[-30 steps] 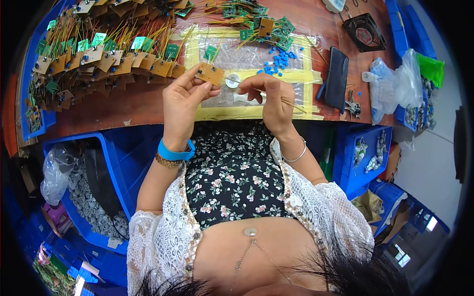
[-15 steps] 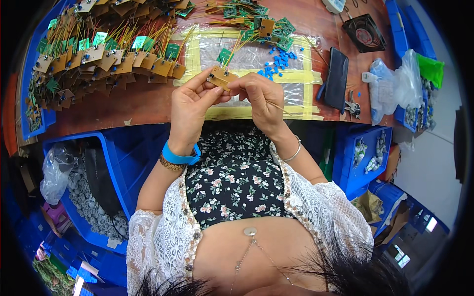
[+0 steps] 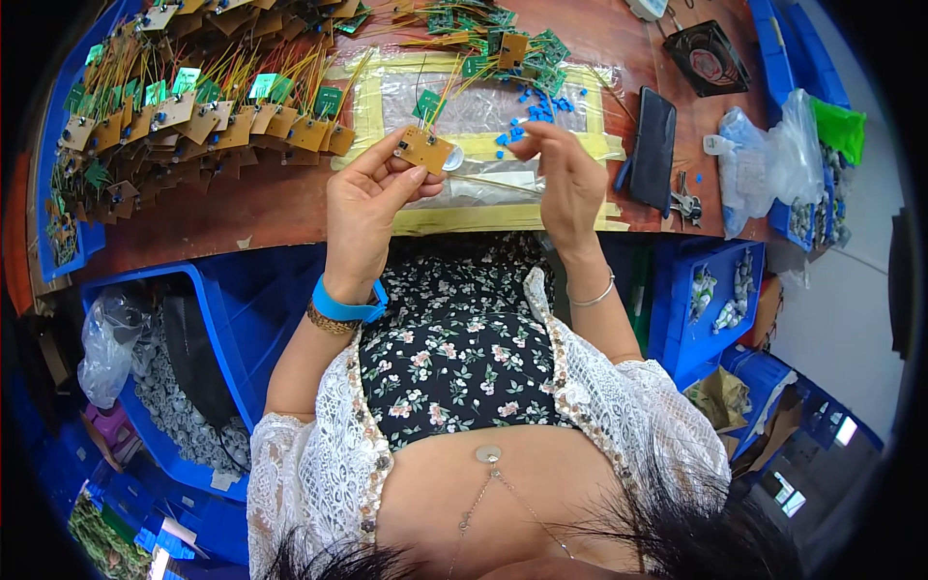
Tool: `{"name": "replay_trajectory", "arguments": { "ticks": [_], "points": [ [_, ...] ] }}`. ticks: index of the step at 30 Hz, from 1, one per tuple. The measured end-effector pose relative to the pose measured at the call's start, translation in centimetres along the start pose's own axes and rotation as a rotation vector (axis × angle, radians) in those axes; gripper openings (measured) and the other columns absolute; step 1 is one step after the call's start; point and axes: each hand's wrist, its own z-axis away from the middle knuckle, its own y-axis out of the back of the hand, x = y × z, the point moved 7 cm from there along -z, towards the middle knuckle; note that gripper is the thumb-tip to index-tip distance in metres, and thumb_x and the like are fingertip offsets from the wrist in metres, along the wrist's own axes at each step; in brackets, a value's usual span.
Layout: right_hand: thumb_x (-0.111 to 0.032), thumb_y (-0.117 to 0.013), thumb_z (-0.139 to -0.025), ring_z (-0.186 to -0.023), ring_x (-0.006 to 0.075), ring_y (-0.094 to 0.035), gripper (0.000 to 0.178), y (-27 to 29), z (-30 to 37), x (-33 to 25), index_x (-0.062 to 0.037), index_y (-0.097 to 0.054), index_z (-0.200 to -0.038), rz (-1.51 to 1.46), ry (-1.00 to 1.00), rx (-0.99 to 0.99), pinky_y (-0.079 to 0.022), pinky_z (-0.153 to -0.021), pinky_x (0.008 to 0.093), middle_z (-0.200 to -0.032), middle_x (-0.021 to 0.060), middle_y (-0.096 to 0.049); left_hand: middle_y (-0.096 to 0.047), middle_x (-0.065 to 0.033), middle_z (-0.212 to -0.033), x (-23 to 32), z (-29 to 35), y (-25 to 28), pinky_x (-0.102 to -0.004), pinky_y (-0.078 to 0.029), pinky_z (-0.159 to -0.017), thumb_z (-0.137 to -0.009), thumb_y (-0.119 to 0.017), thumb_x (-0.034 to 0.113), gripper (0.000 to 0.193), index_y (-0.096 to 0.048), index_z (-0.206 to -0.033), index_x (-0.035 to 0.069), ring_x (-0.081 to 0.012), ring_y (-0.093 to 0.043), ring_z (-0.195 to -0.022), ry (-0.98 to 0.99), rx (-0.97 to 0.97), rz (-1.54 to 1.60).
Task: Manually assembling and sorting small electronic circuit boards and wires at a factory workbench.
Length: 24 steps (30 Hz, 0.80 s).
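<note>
My left hand [image 3: 372,193] pinches a small brown circuit board [image 3: 426,153] by its lower left part, above the taped work area. Thin wires run from that board up to a little green circuit board [image 3: 428,103]. My right hand [image 3: 572,188] is off the board, fingers bent and parted, over the near edge of the scattered blue plastic pieces [image 3: 535,108]; I see nothing held in it. Between the hands a thin stick [image 3: 493,185] lies on the mat. A small round white thing [image 3: 453,158] shows beside the brown board, partly hidden by it.
Rows of wired brown boards [image 3: 203,121] fill the left of the table. More green boards [image 3: 546,58] lie at the back. To the right are a black phone [image 3: 653,150], a black fan [image 3: 709,60] and plastic bags [image 3: 744,164]. Blue bins [image 3: 208,319] stand below the edge.
My right hand has let go of the stick and left the brown board, moving right toward the blue pieces. My left hand still holds the board, now more fully in view.
</note>
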Motion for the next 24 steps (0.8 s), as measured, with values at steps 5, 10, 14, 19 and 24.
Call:
{"name": "replay_trajectory", "arguments": {
  "ticks": [5,10,14,19,24],
  "points": [
    [0.005,-0.072,-0.070,-0.072,0.0268,-0.062,0.021,-1.1,0.5,0.0,-0.0021,-0.066,-0.089,0.414,0.324,-0.062,-0.049,-0.063,0.0331,-0.078,0.0117,-0.065,-0.060,-0.0109,-0.093,-0.1,0.0,-0.3,-0.0317,-0.059,-0.080,-0.088,-0.056,-0.008,0.045,-0.046,-0.132,-0.008,-0.0228,-0.067,-0.087,0.002,-0.007,0.004],
    [0.005,-0.072,-0.070,-0.072,0.0260,-0.062,0.020,-1.9,0.7,1.0,-0.0009,-0.065,-0.088,0.483,0.323,-0.076,-0.049,-0.063,0.0332,-0.080,0.0119,-0.066,-0.063,-0.0144,-0.097,-0.2,0.0,-0.2,-0.0314,-0.058,-0.078,-0.089,-0.055,-0.007,0.044,-0.045,-0.132,-0.009,-0.0220,-0.067,-0.087,-0.014,-0.014,-0.015],
    [0.005,-0.073,-0.069,-0.072,0.0257,-0.062,0.021,-2.1,0.3,0.7,0.0001,-0.065,-0.088,0.443,0.299,-0.087,-0.049,-0.063,0.0316,-0.080,0.0117,-0.066,-0.063,-0.0127,-0.095,-0.6,0.0,-0.4,-0.0311,-0.058,-0.079,-0.089,-0.054,-0.006,0.042,-0.047,-0.131,-0.008,-0.0213,-0.067,-0.086,-0.022,-0.024,-0.076],
    [0.005,-0.074,-0.068,-0.073,0.0255,-0.061,0.023,-2.2,-0.3,-4.2,-0.0016,-0.065,-0.088,0.160,0.302,-0.056,-0.048,-0.065,0.0322,-0.080,0.0099,-0.066,-0.064,-0.0110,-0.092,-1.4,0.3,-0.7,-0.0294,-0.057,-0.078,-0.091,-0.053,-0.005,0.040,-0.049,-0.130,-0.007,-0.0188,-0.067,-0.084,0.021,-0.069,-0.130],
    [0.005,-0.073,-0.068,-0.073,0.0249,-0.061,0.024,-4.4,-0.1,-4.8,-0.0034,-0.066,-0.090,0.211,0.413,-0.149,-0.046,-0.065,0.0330,-0.082,0.0086,-0.067,-0.065,-0.0100,-0.091,-1.7,0.4,-1.2,-0.0283,-0.056,-0.077,-0.091,-0.053,-0.005,0.039,-0.050,-0.130,-0.006,-0.0168,-0.066,-0.082,0.025,-0.109,-0.128]
  ]
}}
